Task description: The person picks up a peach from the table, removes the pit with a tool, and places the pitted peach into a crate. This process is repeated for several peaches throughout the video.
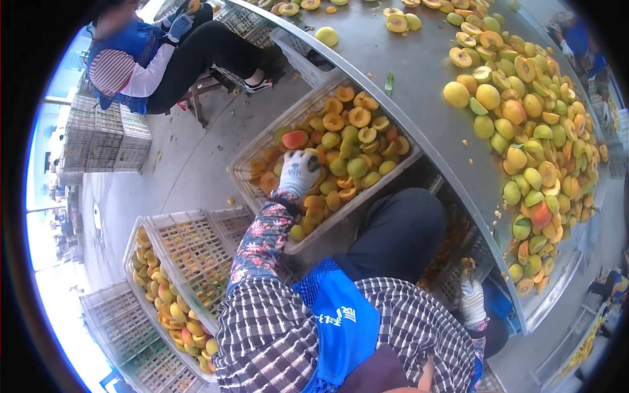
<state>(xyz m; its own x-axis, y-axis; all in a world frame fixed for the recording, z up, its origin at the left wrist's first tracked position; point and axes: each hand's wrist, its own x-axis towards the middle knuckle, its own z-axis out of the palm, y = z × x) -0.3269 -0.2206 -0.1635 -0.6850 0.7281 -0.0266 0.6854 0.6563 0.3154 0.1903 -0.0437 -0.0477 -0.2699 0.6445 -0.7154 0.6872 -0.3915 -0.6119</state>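
Note:
My left hand (299, 173), in a white glove, reaches into a plastic crate (262, 216) full of halved yellow-green and orange apricots (357, 147). Its fingers curl down onto the fruit, the tips right beside a red-blushed piece (295, 139); the hand itself hides what lies under it. Low at the right, beside my knee and under the table edge, my right hand (472, 301) is gloved too. Its fingers are closed around a small brownish thing (468, 264) that I cannot make out.
A metal table (419, 85) on the right bears a large heap of halved apricots (524, 131). At lower left, a fruit-filled crate (180, 262) stands beside another crate (124, 327). A seated co-worker (151, 59) is at upper left, near stacked crates (105, 134).

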